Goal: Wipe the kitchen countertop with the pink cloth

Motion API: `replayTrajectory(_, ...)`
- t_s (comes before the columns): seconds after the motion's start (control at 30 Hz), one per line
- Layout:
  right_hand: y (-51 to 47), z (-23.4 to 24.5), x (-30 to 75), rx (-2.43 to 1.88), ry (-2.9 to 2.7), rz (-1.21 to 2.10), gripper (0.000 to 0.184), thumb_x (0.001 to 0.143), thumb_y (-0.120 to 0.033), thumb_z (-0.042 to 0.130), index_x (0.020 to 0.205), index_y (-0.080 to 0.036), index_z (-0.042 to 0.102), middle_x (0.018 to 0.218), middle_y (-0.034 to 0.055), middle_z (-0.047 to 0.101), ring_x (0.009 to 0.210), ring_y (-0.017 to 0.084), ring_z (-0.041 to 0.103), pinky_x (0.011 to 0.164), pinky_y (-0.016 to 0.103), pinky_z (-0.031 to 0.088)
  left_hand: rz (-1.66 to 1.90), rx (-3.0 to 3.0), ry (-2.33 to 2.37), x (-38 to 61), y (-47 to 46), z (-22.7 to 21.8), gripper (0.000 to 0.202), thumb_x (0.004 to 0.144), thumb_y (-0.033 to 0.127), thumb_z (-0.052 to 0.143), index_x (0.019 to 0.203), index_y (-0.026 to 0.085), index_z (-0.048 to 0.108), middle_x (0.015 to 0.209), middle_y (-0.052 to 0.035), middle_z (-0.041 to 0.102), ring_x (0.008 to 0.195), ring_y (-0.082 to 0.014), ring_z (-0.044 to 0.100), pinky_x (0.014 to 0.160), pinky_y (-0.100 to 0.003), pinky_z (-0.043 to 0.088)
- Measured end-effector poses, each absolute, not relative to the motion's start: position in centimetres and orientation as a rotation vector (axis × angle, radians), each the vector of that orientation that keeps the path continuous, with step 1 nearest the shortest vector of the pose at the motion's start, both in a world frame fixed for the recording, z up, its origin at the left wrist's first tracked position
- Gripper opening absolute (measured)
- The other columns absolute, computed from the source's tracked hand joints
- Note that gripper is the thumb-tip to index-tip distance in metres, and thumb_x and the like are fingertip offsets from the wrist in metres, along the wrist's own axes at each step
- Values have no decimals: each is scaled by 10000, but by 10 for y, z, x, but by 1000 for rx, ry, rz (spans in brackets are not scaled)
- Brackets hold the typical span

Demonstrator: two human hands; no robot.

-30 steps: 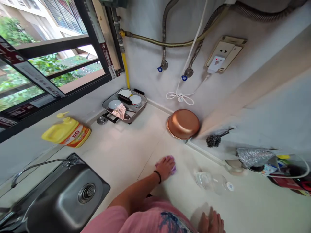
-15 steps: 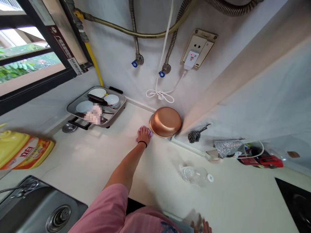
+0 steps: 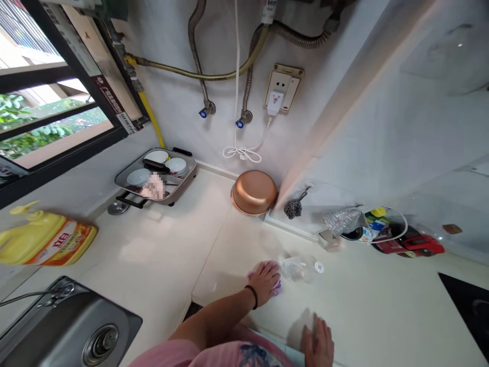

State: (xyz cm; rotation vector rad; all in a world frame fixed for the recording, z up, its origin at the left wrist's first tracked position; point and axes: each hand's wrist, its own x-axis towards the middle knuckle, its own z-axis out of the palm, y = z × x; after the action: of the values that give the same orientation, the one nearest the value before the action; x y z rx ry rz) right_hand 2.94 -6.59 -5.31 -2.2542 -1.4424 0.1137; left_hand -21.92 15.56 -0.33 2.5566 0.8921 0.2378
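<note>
My left hand (image 3: 265, 283), with a dark bracelet on the wrist, presses a purple cloth (image 3: 275, 288) against the white countertop (image 3: 225, 265). Its fingers are bent over the cloth and cover most of it. Just right of these fingers, a clear plastic bottle (image 3: 300, 268) with a white cap lies on its side. My right hand (image 3: 319, 342) rests at the counter's front edge, its fingers stretched out and holding nothing. Farther back, an upturned copper-coloured bowl (image 3: 254, 191) sits against the wall.
A tray-like pan (image 3: 182, 189) with white bowls stands at the back left. A yellow jug (image 3: 57, 239) and a sink (image 3: 64, 326) are at left. A scrubber (image 3: 293, 208) hangs by the wall; a dark cooktop (image 3: 468, 306) lies at far right.
My left hand has moved the purple cloth from beside the copper-coloured bowl toward me and to the right, up to the bottle. More of my right hand shows, and the view has shifted.
</note>
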Motion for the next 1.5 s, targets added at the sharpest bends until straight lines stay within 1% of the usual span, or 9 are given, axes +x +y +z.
replayTrajectory(0.17,-58,-54,44,-2310,-1384,38,779,995,-664,253,1548,-141,424,1533,245,466,1458,464,363,1117,679,363,219,2476,1159,-266,140,0,573,1027,501,466,1552,271,471,1700,-57,337,1580,-300,231,1281,-551,173)
replayTrajectory(0.33,-56,-53,60,-2319,-1332,-12,767,1011,-605,220,1551,-98,417,1525,273,468,1463,458,358,1120,699,337,154,2267,1763,-326,140,2,575,1030,361,419,1581,198,439,1706,-119,307,1605,-314,164,1272,-536,211)
replayTrajectory(0.43,-54,-56,66,-2310,-1340,-6,736,1018,-567,226,1557,-104,417,1534,267,461,1466,445,356,1122,702,332,138,2144,2029,-350,139,1,579,1023,314,396,1585,180,432,1711,-125,290,1609,-303,154,1277,-516,214)
replayTrajectory(0.6,-46,-55,61,-2269,-1373,-6,703,1015,-531,254,1584,-140,384,1549,236,457,1466,424,355,1138,712,296,65,2053,2178,-349,142,3,582,1025,291,363,1588,157,431,1707,-142,287,1602,-306,184,1268,-529,236)
replayTrajectory(0.77,-38,-55,53,-2251,-1382,-13,700,1008,-540,267,1591,-172,392,1556,187,470,1475,401,349,1170,686,270,-12,2182,2018,-324,175,7,599,1025,282,350,1612,174,400,1714,-122,271,1605,-293,175,1274,-503,234)
replayTrajectory(1.03,-40,-59,50,-2355,-1378,-5,693,1013,-539,267,1568,-159,434,1576,160,459,1493,363,338,1218,630,243,2,2362,1705,-265,293,23,609,1039,332,351,1634,201,345,1730,-94,246,1610,-275,145,1288,-500,189)
replayTrajectory(1.2,-41,-51,49,-2402,-1393,-4,669,1029,-521,260,1563,-159,434,1580,142,463,1502,326,327,1241,590,223,21,2371,1615,-240,350,30,598,1043,361,365,1620,203,360,1718,-92,287,1591,-276,197,1294,-525,154)
replayTrajectory(1.33,-41,-45,48,-2428,-1396,11,646,1031,-493,275,1563,-164,434,1591,134,453,1512,317,311,1244,584,222,23,2405,1575,-238,340,22,592,1049,359,350,1620,202,361,1728,-90,258,1595,-280,179,1294,-530,153)
replayTrajectory(1.5,-42,-46,48,-2433,-1389,27,635,1026,-484,289,1561,-172,434,1594,128,453,1513,317,317,1245,578,224,-40,2518,1374,-243,272,0,580,1045,358,366,1608,222,392,1726,-95,262,1606,-306,144,1284,-548,181)
